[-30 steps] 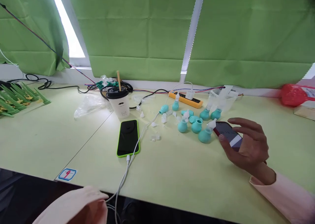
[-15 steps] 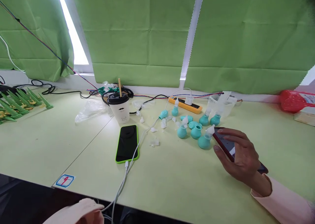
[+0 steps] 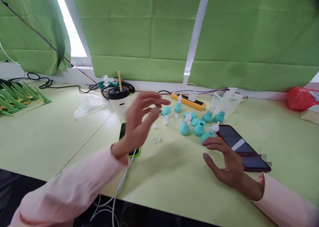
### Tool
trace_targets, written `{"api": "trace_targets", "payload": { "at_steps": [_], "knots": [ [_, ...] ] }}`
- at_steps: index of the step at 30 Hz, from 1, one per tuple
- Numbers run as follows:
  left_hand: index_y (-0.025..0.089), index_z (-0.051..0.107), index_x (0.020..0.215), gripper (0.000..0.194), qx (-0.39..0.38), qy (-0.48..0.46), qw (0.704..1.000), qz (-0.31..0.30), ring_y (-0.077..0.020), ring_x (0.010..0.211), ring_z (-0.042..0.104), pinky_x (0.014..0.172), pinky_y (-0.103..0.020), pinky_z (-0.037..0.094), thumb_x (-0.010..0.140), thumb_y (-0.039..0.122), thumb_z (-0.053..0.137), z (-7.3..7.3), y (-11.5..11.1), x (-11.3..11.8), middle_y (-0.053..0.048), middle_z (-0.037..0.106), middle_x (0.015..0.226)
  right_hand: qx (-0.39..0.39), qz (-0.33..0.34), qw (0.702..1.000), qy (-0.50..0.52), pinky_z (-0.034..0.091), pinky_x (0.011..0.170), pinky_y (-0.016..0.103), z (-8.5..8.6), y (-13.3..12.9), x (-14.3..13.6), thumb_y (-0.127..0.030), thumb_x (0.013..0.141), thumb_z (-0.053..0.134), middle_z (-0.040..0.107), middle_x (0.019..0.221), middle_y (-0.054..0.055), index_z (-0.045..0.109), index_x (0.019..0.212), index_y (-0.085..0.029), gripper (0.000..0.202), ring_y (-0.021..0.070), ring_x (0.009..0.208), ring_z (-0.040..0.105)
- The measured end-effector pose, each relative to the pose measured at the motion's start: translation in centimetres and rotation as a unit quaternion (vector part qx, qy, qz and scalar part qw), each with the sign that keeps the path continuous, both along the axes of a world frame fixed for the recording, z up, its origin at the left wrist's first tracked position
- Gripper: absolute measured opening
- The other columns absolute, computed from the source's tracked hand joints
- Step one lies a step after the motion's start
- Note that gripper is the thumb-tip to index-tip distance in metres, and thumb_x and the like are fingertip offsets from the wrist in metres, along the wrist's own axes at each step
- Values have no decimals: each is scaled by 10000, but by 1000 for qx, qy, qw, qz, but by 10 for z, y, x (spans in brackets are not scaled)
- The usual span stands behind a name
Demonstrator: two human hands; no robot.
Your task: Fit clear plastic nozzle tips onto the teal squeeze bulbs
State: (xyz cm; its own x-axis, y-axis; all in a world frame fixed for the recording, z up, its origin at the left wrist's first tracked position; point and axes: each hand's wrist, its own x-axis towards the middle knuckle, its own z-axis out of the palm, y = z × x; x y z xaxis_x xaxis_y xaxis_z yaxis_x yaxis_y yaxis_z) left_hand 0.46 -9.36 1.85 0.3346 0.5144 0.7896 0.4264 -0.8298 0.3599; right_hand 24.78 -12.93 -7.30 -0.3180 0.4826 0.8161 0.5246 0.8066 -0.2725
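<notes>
My left hand [image 3: 143, 120] hovers over the table, fingers apart, in front of a lidded paper cup [image 3: 119, 104] and partly over a green-cased phone [image 3: 122, 131]. My right hand [image 3: 225, 162] is open beside the nearest teal bulb [image 3: 205, 137], which has a clear pointed tip; whether the fingertips touch it I cannot tell. Several more teal squeeze bulbs stand behind, some with clear tips, such as this bulb [image 3: 184, 129]. One bulb [image 3: 199, 129] has an uncovered opening on top. Small clear plastic pieces [image 3: 166, 120] lie left of the bulbs.
A dark red phone [image 3: 243, 147] lies right of the bulbs. An orange power strip [image 3: 188, 102] with a white plug sits behind. White cables [image 3: 124, 173] run off the front edge. Green spiky pieces [image 3: 15, 95] lie far left; a red bag [image 3: 301, 98] sits far right.
My left hand has come up from the lower left to above the table's middle. My right hand has moved left, off the dark red phone, toward the nearest bulb.
</notes>
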Motion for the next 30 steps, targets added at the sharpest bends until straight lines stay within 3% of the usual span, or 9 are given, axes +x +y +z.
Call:
{"api": "trace_targets", "payload": {
  "at_steps": [2,4,7,10,16,19,22,27,30],
  "knots": [
    [175,540,974,228,-3,172,984,47,-168,823,510,696,-294,432,819,213,378,-9,39,6,-51,579,825,-23,12,999,-24,461,665,358,-2,-3,-6,-40,694,512,534,849,68,459,933,-200,292,193,828,526],
    [152,571,934,215,-3,335,937,100,-204,831,490,668,-302,418,778,207,433,-21,78,13,-70,577,763,-44,28,998,-43,461,650,346,-4,-6,-10,-36,704,498,530,825,63,462,927,-198,277,185,813,522],
    [188,553,1003,285,-6,443,889,117,-204,795,474,601,-278,390,765,117,414,-41,114,23,-74,560,767,-62,45,996,-46,457,653,349,-7,-7,-12,-21,702,492,526,800,56,468,918,-193,277,179,795,516],
    [236,566,989,428,16,489,867,94,-204,832,450,573,-259,357,700,-26,391,-58,124,27,-80,531,882,-77,44,995,-38,454,648,344,-9,-6,-11,-19,701,493,524,794,53,471,913,-194,276,175,789,511],
    [176,589,898,258,30,489,869,74,-235,938,402,640,-291,367,726,47,446,-66,127,18,-108,508,953,-98,53,993,-32,455,644,341,-10,-6,-10,-27,703,496,524,798,53,477,911,-196,269,175,786,512],
    [147,561,961,248,-8,424,905,40,-214,957,417,697,-285,378,732,105,474,-51,125,17,-100,534,969,-100,52,993,-27,454,642,339,-9,-6,-10,-27,697,507,530,786,50,485,897,-195,263,175,775,518],
    [125,576,944,249,-136,341,929,-48,-145,769,506,656,-243,395,730,240,520,-30,107,24,-62,587,848,-128,22,991,-14,462,640,334,-7,-8,-11,-59,699,533,544,782,41,492,895,-206,248,169,752,530],
    [120,449,1136,415,-372,291,830,-296,-88,563,508,537,-201,401,776,326,457,-17,58,51,-22,576,667,-237,38,967,83,518,616,332,-9,-10,-15,-188,651,642,566,887,51,333,1182,-235,616,150,691,562],
    [153,235,1236,513,-426,279,780,-364,-94,563,504,526,-208,405,788,281,449,-27,39,62,-4,563,663,-268,22,959,86,534,568,284,-10,-7,-18,-221,694,605,602,764,21,461,1065,-225,399,137,633,589]
  ]
}}
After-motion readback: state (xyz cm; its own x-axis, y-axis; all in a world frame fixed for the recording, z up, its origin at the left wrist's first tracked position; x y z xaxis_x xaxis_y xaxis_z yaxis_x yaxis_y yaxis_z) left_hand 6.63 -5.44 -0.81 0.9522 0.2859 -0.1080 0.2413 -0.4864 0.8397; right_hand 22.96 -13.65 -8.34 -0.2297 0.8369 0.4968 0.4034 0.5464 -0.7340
